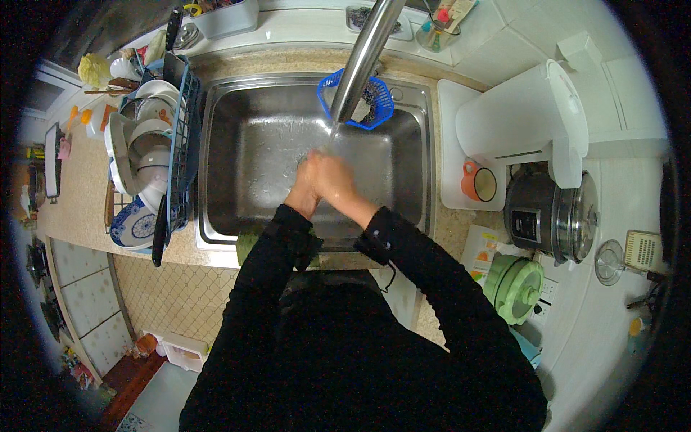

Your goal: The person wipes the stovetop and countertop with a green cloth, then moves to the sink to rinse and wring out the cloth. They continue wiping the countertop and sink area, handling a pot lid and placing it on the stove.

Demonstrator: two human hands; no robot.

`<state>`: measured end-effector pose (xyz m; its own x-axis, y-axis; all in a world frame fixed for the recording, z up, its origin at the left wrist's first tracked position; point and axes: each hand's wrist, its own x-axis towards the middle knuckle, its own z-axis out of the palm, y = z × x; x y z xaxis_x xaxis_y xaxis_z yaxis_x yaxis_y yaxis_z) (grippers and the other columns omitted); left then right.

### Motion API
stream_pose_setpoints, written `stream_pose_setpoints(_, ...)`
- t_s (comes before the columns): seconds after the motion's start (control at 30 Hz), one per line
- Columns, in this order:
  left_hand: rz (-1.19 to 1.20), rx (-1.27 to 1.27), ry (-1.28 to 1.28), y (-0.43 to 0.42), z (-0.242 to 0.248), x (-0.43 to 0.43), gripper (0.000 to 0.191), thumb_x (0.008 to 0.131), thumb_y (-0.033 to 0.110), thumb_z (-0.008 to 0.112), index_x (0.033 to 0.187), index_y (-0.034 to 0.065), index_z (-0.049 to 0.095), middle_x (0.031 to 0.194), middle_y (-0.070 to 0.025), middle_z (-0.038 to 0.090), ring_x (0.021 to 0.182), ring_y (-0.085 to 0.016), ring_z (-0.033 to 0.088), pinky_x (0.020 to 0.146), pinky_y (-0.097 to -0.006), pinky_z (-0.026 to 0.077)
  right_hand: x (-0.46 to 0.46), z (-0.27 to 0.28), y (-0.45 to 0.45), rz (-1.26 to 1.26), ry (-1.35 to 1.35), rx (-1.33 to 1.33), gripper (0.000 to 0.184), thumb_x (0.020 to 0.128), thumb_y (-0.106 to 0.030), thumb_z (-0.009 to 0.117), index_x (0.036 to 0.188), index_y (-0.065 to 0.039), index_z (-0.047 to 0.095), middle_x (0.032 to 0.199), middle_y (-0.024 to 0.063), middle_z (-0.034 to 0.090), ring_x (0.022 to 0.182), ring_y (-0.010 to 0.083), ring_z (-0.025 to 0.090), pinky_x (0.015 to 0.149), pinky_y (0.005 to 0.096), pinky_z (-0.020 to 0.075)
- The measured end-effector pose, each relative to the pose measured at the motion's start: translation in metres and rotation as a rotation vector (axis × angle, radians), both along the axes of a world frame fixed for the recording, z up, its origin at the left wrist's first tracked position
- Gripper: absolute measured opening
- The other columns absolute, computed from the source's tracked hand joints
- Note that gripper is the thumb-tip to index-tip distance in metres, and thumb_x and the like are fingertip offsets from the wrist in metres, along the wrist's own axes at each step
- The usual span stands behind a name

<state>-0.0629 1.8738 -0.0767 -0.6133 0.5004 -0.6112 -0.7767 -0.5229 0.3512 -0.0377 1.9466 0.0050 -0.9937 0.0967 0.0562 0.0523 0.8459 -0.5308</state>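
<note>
My left hand (306, 181) and my right hand (336, 175) are clasped against each other under the faucet (360, 62), over the stainless steel sink (270, 156). The fingers are blurred and overlap, so I cannot tell whether anything is between them. Water seems to come from the spout just above the hands. A blue plastic basket (382, 110) hangs at the sink's back edge, partly hidden behind the faucet. Below my left wrist, a green cloth (247, 247) lies over the sink's front rim, partly covered by the black sleeve.
At the left of the sink stands a blue dish rack (181, 146) with bowls, plates and a cleaver. To the right, a white tray (451, 108) carries an orange mug (478, 182) and a white water dispenser (518, 119). Beyond are a rice cooker (545, 216) and a green lidded pot (513, 289).
</note>
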Motion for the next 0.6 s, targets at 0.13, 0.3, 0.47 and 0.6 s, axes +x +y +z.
stream_pose_setpoints(0.13,0.062,-0.080,-0.134,0.017,0.013,0.006,0.032,0.095,0.034,0.041,0.112,0.0084,0.050,0.094,-0.0082,0.061,0.088,-0.025,0.059,0.075,-0.0411,0.050,-0.017,-0.018,0.032,-0.052,0.011,0.075,0.032,0.089,-0.024,0.043,0.074,-0.003,0.062,0.072,0.0190,0.063,0.065,0.0381,0.062,0.059,0.0477,0.0494)
stream_pose_setpoints(0.3,0.135,-0.156,-0.105,0.004,0.040,-0.006,0.033,0.092,0.030,0.049,0.112,0.0038,0.049,0.102,-0.0107,0.058,0.090,-0.026,0.058,0.076,-0.0400,0.049,-0.019,-0.037,0.048,-0.249,-0.106,-0.089,0.029,0.092,-0.022,0.041,0.095,-0.001,0.060,0.089,0.0217,0.063,0.082,0.0360,0.061,0.070,0.0444,0.0488)
stream_pose_setpoints(0.47,0.111,-0.157,0.121,-0.010,0.047,-0.012,0.046,0.084,0.012,0.060,0.125,0.0008,0.042,0.109,-0.0151,0.055,0.097,-0.026,0.056,0.081,-0.0374,0.047,-0.002,-0.038,0.043,-0.186,-0.287,-1.078,0.036,0.092,-0.032,0.048,0.107,-0.001,0.059,0.116,0.0130,0.056,0.106,0.0204,0.053,0.087,0.0323,0.0418)
stream_pose_setpoints(0.6,0.053,-0.368,0.202,-0.017,0.033,-0.016,0.060,0.078,0.002,0.063,0.132,0.0014,0.036,0.108,-0.0151,0.057,0.096,-0.024,0.057,0.079,-0.0360,0.047,-0.001,-0.040,0.046,-0.031,-0.505,-0.969,0.041,0.088,-0.038,0.056,0.105,-0.001,0.060,0.101,0.0058,0.060,0.092,0.0112,0.053,0.078,0.0284,0.0425)
